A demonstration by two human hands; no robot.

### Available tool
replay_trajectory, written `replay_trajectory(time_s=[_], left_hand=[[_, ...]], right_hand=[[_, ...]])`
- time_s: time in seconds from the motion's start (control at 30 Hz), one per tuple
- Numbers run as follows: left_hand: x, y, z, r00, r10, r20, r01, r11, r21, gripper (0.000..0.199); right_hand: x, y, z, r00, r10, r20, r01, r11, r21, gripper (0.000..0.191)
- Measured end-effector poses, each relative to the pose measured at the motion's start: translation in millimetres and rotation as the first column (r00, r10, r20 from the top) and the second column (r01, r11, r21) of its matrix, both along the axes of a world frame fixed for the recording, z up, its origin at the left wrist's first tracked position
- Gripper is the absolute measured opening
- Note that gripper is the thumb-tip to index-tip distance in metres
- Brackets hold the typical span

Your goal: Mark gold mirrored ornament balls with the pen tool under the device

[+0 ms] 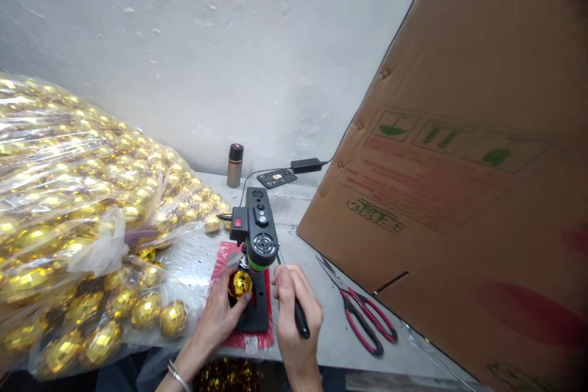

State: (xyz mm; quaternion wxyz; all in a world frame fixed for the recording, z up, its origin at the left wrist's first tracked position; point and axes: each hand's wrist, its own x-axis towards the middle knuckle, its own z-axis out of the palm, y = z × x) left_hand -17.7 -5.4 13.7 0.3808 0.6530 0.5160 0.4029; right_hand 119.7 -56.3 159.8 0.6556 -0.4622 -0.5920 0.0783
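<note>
Left grip [219, 313] holds faceted gold ball [241, 283] under drill press [263, 220] | right grip [298, 300] clasps lever handle [301, 320] | seemingly mid-drilling; bagged balls [133, 213] unclear

No word or number legible. Cardboard box [358, 257], right of and beyond right hand [298, 309]: green handling signs, umbrella [392, 129] upside down, two arrows [438, 136] pointing down, third sign [497, 156] unclear. Red print [427, 171] just below them, too blurred to read; green lettering [374, 214] lower, nearer right hand, also unreadable. Small white label [251, 344] on red sheet [225, 252], nearer the wearer, between right hand and left hand [223, 311]: marks too small.
</note>
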Motion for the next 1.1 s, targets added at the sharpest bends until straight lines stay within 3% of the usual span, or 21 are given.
replay_trajectory(time_s=[0.2, 0.47, 0.63, 0.83, 1.1], left_hand=[[-2.9, -6.2, -8.1, 0.994, -0.088, -0.060, 0.094, 0.989, 0.118, 0.052], [13.7, -1.5, -15.4, 0.978, 0.013, -0.206, 0.023, 0.985, 0.173, 0.054], [14.3, -1.7, -6.9, 0.967, -0.032, -0.253, 0.058, 0.993, 0.099, 0.049], [14.6, -4.8, -2.4, 0.965, -0.042, -0.257, 0.063, 0.995, 0.075, 0.044], [13.8, -5.9, -3.3, 0.956, -0.062, -0.287, 0.084, 0.994, 0.065, 0.042]], right_hand=[[-0.3, -1.3, 0.3, 1.000, 0.004, 0.014, -0.004, 1.000, 0.003, 0.029], [3.8, -3.4, 2.0, 0.997, -0.002, 0.081, -0.001, 1.000, 0.029, 0.027], [6.0, -2.1, -24.0, 0.991, 0.002, 0.133, -0.015, 0.995, 0.098, 0.027], [4.4, -0.1, -62.7, 0.995, -0.063, 0.080, 0.053, 0.991, 0.119, 0.029], [0.3, -1.4, -76.2, 0.998, -0.071, -0.002, 0.070, 0.992, 0.105, 0.028]])
